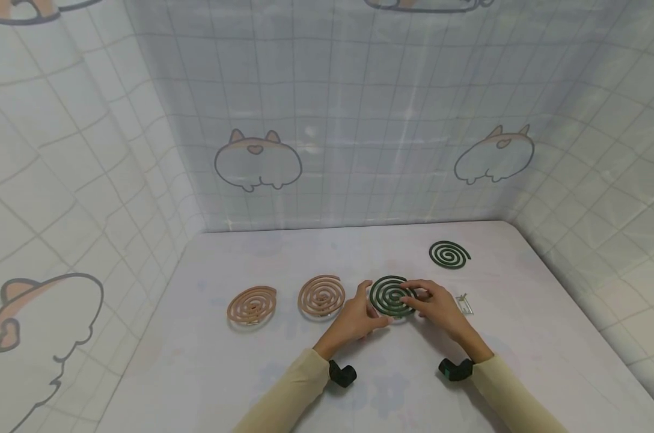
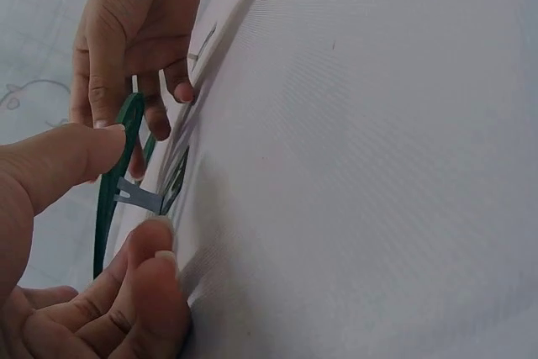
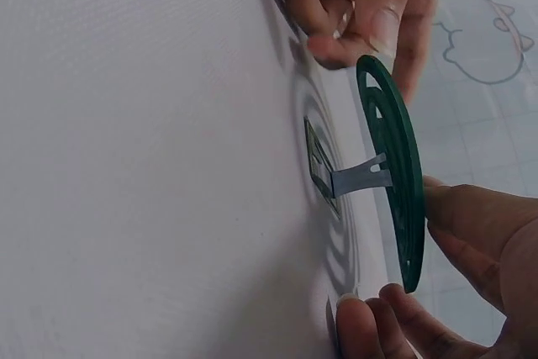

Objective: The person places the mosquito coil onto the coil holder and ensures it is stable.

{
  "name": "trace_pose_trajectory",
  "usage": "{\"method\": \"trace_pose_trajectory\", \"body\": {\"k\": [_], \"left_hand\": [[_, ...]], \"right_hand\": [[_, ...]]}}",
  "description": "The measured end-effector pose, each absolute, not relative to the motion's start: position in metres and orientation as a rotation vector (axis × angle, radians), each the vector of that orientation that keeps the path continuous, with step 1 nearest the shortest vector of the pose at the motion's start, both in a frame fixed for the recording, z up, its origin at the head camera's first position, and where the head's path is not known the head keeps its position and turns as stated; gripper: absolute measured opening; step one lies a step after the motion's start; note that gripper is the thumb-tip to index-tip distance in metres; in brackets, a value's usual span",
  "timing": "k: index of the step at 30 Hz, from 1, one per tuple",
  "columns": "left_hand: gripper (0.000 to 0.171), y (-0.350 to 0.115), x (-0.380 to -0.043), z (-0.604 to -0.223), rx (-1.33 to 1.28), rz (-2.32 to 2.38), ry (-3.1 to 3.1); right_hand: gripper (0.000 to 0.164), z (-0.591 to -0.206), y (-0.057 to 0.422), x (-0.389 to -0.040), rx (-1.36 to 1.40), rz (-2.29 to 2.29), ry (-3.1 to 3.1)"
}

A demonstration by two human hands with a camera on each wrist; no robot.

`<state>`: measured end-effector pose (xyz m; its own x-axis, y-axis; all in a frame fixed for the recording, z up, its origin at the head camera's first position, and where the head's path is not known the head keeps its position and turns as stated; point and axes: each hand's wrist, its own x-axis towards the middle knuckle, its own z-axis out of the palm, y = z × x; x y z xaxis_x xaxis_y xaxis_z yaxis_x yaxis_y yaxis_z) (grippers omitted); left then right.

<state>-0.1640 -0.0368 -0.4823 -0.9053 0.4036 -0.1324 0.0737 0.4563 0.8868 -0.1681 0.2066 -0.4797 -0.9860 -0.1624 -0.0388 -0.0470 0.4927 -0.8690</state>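
Observation:
A green mosquito coil (image 1: 388,308) sits raised above the table on a small metal stand (image 3: 357,180), whose upright prong meets the coil near its middle. My left hand (image 1: 355,317) holds the coil's left rim, thumb at the near edge and fingers curled beside it. On the opposite side my right hand (image 1: 436,305) pinches the coil, with thumb and forefinger over its rim. The coil stands edge-on between both hands in the left wrist view, tilted a little. Parts of its right side are hidden under my right fingers.
Two brown mosquito coils (image 1: 253,305) rest on stands to the left, the nearer one (image 1: 321,296) close to my left hand. A second green coil (image 1: 449,255) lies flat at the back right. A bare metal stand (image 1: 464,304) is just right of my right hand.

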Motion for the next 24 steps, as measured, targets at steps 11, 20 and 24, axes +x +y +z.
{"method": "trace_pose_trajectory", "body": {"k": [11, 20, 24], "left_hand": [[0.084, -0.039, -0.160, -0.473, 0.489, 1.478, 2.409], [0.053, -0.034, -0.161, -0.454, 0.682, 1.517, 2.534], [0.050, -0.030, -0.161, -0.444, 0.731, 1.511, 2.572]], "right_hand": [[0.041, -0.472, 0.215, -0.165, -0.166, -1.408, 2.739], [0.040, -0.463, 0.228, -0.164, -0.177, -1.413, 2.808], [0.042, -0.458, 0.233, -0.164, -0.180, -1.429, 2.825]]}}
